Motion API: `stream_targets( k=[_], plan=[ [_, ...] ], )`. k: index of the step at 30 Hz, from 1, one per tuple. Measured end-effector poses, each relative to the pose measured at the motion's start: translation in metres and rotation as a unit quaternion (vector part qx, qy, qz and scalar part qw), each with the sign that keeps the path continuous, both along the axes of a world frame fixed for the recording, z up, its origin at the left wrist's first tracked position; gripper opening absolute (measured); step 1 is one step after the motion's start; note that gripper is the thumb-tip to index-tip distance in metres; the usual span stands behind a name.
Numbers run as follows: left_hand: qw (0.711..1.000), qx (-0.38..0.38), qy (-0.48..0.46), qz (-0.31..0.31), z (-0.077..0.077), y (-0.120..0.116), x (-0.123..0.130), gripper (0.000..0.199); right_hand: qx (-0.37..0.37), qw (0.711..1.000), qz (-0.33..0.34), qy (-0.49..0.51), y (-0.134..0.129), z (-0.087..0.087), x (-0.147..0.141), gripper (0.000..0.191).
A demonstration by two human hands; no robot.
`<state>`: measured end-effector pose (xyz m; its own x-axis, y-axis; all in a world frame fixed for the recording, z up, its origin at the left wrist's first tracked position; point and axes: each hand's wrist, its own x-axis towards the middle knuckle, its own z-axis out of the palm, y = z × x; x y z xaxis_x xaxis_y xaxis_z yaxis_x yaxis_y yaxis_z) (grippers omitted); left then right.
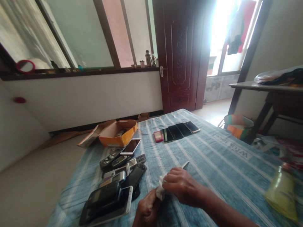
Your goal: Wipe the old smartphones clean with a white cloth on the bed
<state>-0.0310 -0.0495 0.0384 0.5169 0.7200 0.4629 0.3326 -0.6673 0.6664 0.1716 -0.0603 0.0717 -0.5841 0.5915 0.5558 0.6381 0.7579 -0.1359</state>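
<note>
White cloth: crumpled (161,188), bunched between the hands above the near part of the striped cover (213,170), right of the phone pile (112,197).
Right hand: palm down (181,186), fingers bent over the cloth's upper side and pinching it.
Left hand: lower and nearer the body (146,206), curled around the cloth's lower end; whatever its palm hides, I cannot tell.
Hands together: close beside each other, both clamped on the cloth.
Cloth's long axis: roughly up and down in view, leaning slightly right at the top; so crumpled that it has no clear front.
Pale strip: shows past the right knuckles (186,164), its long axis slanting away and to the right; whether a hand holds it is hidden.
Handling the cloth: the work looks like rubbing or wiping, best done with the left hand steady, the right pressing lightly and evenly, and a clean fold turned outward.
Elbow room: keeping the left wrist off the pile seems wise, since its phones overlap loosely.
</note>
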Motion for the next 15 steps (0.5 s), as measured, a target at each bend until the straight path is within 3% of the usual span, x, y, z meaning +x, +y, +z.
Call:
stream_targets(
  k=[7,15],
  plan=[
    [1.000,0.001,-0.002,0.002,0.001,-0.002,0.002,0.031,-0.022,0.999,-0.009,-0.029,-0.001,0.004,0.007,0.018],
    [0.996,0.087,-0.017,0.005,-0.005,-0.002,0.005,0.023,-0.035,0.999,-0.024,-0.004,0.001,0.006,0.039,0.023]
  ],
)
